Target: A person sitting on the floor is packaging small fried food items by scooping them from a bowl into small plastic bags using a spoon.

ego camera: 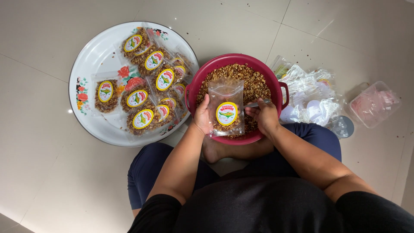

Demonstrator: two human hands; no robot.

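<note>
Clear plastic pouch (pixel 226 108) with a round yellow label sits upright over the maroon basin (pixel 276 82), held between both hands. I read it as light, thin, crinkly film: soft walls, no stiffness, slippery if pinched flat. It looks only part filled, with brown crumbly bits low down and the top half empty and see-through.

Left hand (pixel 202 114): grip clamped on the pouch's left edge, thumb on the front, fingers behind. Best hold looks to be that side seam or the top rim, since squeezing the belly would likely crush the contents.

Right hand (pixel 264 115): grip closed around a metal spoon (pixel 258 104), handle pointing right and bowl end hidden behind the pouch. The hand also rests against the pouch's right edge.

Containers:
- Basin, with side handles, is nearly full of the same brown crunchy mix.
- White enamel tray (pixel 92 56) with a floral print, on the floor to the left, carries about a dozen filled, labelled pouches (pixel 146 90), overlapping in a heap; one lies apart at its left.
- Right of the basin: a loose pile of empty clear bags (pixel 308 92), then a small clear plastic tub (pixel 374 103) with pinkish contents I can't identify.
</note>
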